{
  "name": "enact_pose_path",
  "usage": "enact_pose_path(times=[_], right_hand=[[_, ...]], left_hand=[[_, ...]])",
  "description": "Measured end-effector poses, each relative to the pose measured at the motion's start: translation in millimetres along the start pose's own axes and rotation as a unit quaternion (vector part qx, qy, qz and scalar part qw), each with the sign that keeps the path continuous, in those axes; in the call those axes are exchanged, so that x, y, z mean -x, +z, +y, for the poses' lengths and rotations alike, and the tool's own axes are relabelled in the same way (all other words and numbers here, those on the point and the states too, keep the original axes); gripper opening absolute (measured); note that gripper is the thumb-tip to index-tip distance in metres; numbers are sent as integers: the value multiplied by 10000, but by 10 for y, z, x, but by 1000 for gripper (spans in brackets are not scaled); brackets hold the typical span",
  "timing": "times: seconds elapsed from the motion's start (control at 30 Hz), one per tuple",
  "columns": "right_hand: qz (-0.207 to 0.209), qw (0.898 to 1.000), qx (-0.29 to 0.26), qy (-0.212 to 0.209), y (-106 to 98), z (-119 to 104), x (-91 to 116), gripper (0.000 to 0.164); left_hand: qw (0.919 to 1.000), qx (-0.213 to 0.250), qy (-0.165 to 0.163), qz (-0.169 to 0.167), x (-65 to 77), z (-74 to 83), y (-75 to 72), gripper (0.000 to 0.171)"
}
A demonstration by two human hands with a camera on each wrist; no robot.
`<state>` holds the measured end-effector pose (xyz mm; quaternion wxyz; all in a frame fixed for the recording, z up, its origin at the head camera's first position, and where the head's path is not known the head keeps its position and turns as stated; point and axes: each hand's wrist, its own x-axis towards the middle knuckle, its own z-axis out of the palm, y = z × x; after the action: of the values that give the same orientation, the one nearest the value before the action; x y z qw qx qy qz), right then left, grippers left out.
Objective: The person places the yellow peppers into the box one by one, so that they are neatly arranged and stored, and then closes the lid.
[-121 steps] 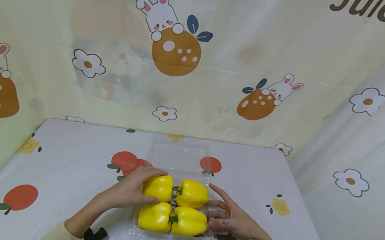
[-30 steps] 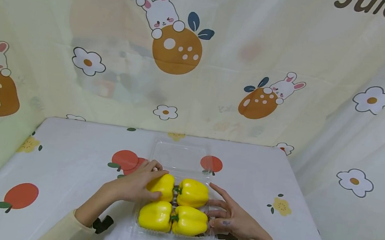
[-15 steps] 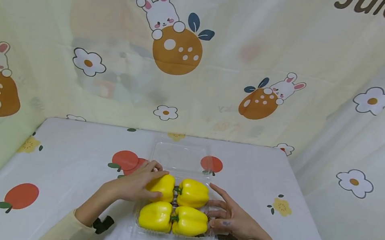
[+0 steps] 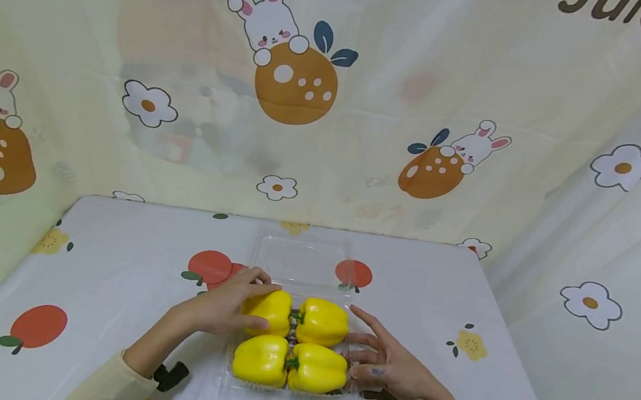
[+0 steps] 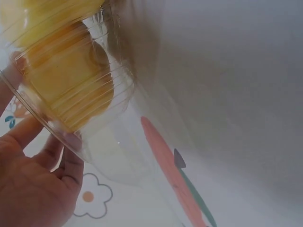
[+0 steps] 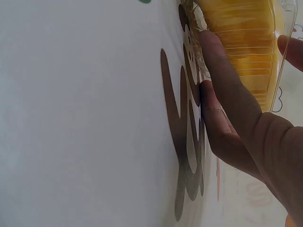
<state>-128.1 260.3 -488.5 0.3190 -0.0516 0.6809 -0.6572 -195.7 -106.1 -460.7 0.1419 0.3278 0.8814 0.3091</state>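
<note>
Several glossy yellow bell peppers sit in two rows inside a clear plastic clamshell box (image 4: 285, 393), their green stems facing inward. My left hand (image 4: 221, 305) holds the far left pepper (image 4: 275, 312), with the thumb on its near side and the index finger along its far side. In the left wrist view, other fingers (image 5: 68, 163) lie outside the box wall. My right hand (image 4: 392, 365) rests its fingers along the box's right side, beside the far right pepper (image 4: 322, 322) and near right pepper (image 4: 318, 368). The near left pepper (image 4: 259, 359) lies untouched.
The box's clear lid (image 4: 302, 260) lies folded back on the far side. A white tablecloth (image 4: 121, 282) printed with fruit and flowers covers the table. Behind it hangs a patterned curtain (image 4: 179, 161). Black straps (image 4: 171, 376) show at the wrists.
Since four seconds ago, my left hand has shifted slightly forward and right, its fingers more bent over the far left pepper. Over the last second nothing noticeable moves; my right hand stays put.
</note>
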Motion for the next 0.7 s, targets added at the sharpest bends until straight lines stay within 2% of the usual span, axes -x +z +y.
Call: enact_pose_path(times=[0.3, 0.7], right_hand=[[-27, 10000, 33, 4, -28, 30, -16, 108], [-61, 10000, 52, -38, -30, 27, -21, 107]], left_hand=[[9999, 34, -57, 78, -4, 11, 25, 69], [9992, 4, -403, 77, -3, 43, 18, 69]])
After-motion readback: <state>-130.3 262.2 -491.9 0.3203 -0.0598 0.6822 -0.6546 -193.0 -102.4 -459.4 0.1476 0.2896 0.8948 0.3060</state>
